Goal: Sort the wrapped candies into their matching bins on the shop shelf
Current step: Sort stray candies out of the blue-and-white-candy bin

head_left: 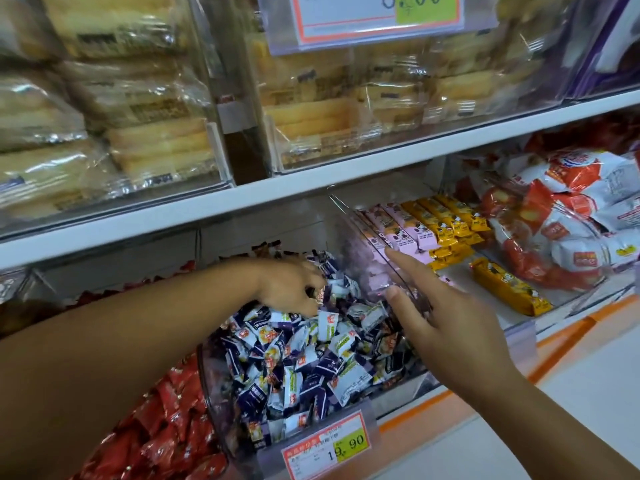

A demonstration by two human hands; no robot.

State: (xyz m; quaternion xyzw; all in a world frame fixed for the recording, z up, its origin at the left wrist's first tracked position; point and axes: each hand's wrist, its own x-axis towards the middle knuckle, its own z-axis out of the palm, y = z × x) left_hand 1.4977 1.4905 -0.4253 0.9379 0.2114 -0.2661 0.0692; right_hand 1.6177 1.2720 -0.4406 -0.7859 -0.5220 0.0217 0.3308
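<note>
On the shelf (242,206), a clear bin (207,393) brims with blue-white candies (311,358). The right hand (460,327), fingers straight, touches its wall at 3 o'clock. The left hand (287,285), nearer the pile, pinches a red-marked candy (320,296) at 12 o'clock.

This is a shop, the snack aisle by the look of it. A white shelf board (138,225) crosses the frame, with clear plastic bins (242,455) heaped with wrapped candies (304,358) at lower centre and packaged cakes (156,143) at upper left. Printed price tags are clipped to the bin fronts: a lower tag (327,445) at bottom centre and an upper tag (377,15) at top centre.
</note>
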